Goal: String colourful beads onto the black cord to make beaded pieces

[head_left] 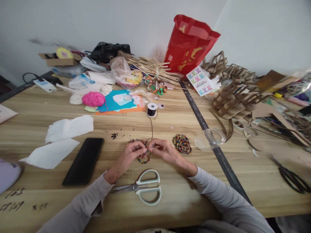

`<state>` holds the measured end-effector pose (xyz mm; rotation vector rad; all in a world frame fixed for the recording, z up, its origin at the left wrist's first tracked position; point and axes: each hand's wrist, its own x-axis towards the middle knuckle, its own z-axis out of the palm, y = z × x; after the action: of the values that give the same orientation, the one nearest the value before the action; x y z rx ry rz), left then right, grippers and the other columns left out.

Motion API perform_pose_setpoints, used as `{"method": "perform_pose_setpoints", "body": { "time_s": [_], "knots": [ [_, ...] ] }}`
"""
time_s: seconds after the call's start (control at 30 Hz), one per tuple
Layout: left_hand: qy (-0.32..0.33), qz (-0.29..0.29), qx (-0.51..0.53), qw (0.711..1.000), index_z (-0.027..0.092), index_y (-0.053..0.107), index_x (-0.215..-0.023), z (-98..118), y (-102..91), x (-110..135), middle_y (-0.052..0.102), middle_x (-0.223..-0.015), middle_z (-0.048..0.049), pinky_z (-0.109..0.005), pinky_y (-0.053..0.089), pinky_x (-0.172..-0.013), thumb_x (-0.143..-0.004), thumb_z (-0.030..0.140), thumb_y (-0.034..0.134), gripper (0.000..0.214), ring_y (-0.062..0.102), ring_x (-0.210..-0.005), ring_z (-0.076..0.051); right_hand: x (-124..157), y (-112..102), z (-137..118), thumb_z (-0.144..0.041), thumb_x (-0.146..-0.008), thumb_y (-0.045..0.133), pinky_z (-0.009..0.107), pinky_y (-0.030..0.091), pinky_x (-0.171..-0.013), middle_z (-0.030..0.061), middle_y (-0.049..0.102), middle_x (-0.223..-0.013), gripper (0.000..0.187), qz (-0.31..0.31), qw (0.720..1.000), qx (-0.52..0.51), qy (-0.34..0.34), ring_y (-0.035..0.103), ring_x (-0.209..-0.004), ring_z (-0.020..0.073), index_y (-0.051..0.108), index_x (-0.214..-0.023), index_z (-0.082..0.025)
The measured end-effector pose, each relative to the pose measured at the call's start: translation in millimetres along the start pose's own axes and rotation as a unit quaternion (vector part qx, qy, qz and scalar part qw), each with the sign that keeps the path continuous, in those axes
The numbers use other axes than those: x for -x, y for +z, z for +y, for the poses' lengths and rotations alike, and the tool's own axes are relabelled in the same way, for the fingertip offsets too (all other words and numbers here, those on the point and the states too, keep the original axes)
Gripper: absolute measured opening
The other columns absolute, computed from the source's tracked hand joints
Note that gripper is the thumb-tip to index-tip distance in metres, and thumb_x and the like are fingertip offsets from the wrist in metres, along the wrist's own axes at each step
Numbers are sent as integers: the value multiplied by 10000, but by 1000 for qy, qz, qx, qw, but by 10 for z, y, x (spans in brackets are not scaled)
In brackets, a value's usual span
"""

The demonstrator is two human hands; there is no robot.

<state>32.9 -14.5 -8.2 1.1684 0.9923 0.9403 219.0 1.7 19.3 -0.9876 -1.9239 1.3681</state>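
Note:
My left hand (pixel 128 157) and my right hand (pixel 167 151) meet with pinched fingertips just above a multicoloured beaded bracelet (pixel 145 159). A thin black cord (pixel 152 127) runs from a spool (pixel 152 110) down to my fingertips. Both hands appear to pinch the cord; its end is hidden by the fingers. More beaded strands (pixel 136 141) lie behind my left hand. To the right of my right hand rests a coiled pile of colourful beads (pixel 182 144). White-handled scissors (pixel 148 187) lie near my forearms, their blade tips close to the left sleeve.
A black phone (pixel 83 161) and white paper sheets (pixel 69 127) lie to the left. Pink yarn (pixel 93 99), blue paper (pixel 114 100) and a red bag (pixel 189 45) stand at the back. Small woven baskets (pixel 230 100), clear tape (pixel 215 137) and black scissors (pixel 291 176) are to the right.

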Motion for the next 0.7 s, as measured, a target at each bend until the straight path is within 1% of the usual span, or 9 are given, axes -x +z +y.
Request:
{"method": "perform_pose_setpoints", "body": {
  "time_s": [0.2,0.53,0.63,0.7],
  "knots": [
    [-4,-4,8,1000,147,589,-653,14,10,4,620,-572,14,-235,420,-554,-715,292,688,186,540,-536,-111,4,16,28,-351,-881,557,207,381,-594,23,603,-764,226,17,1000,11,-6,523,-689,121,600,-816,-139],
    [-26,-11,25,999,148,551,-654,71,25,20,606,-567,28,-234,427,-545,-664,263,725,209,565,-533,-111,31,37,-7,-297,-886,562,205,400,-591,25,616,-794,168,20,999,30,-8,536,-684,115,606,-831,-145],
    [-19,-15,32,999,145,563,-649,74,25,18,612,-560,20,-235,419,-540,-673,253,715,188,554,-527,-112,47,55,-67,-260,-885,569,205,410,-595,36,619,-819,138,26,998,54,-24,554,-718,125,613,-813,-150],
    [-13,-11,39,999,145,565,-641,64,22,15,612,-549,18,-232,410,-534,-680,243,703,174,548,-522,-112,59,70,-104,-231,-885,574,220,436,-644,44,616,-836,128,28,995,73,-54,570,-772,139,614,-792,-153]
  ]
}}
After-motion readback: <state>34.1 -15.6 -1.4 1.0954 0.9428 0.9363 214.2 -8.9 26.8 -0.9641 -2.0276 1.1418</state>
